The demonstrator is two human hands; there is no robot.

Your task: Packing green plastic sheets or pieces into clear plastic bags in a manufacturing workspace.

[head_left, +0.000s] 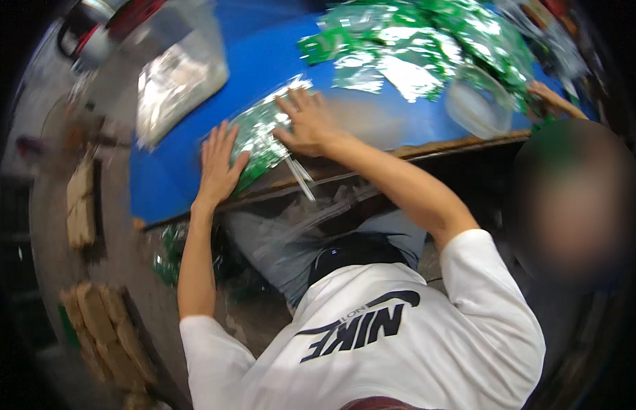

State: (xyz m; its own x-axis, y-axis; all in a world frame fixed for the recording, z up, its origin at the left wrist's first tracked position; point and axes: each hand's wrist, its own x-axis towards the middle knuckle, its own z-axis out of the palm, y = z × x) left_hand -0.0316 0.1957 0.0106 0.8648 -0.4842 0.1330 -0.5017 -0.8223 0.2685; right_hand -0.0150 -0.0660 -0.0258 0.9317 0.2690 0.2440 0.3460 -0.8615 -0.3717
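Note:
A shiny green and clear plastic packet [260, 133] lies on the blue tabletop, close to its near edge. My left hand [221, 167] rests flat along the packet's left side, with its fingers stretched out. On the packet's upper right side is my right hand [308, 124], palm down and fingers spread. Neither hand grips anything. Thin white sticks [301, 179] poke out from the packet's near end, over the table's edge. Motion blurs the area beside my right hand, and glare hides what the packet contains.
Many green packets [414, 51] are heaped at the back right, with a clear plastic tub [479, 102] in front. A large clear bag [178, 96] sits at the left. Another person's hand [547, 99] is at the far right. Brown bundles [109, 328] lie on the floor.

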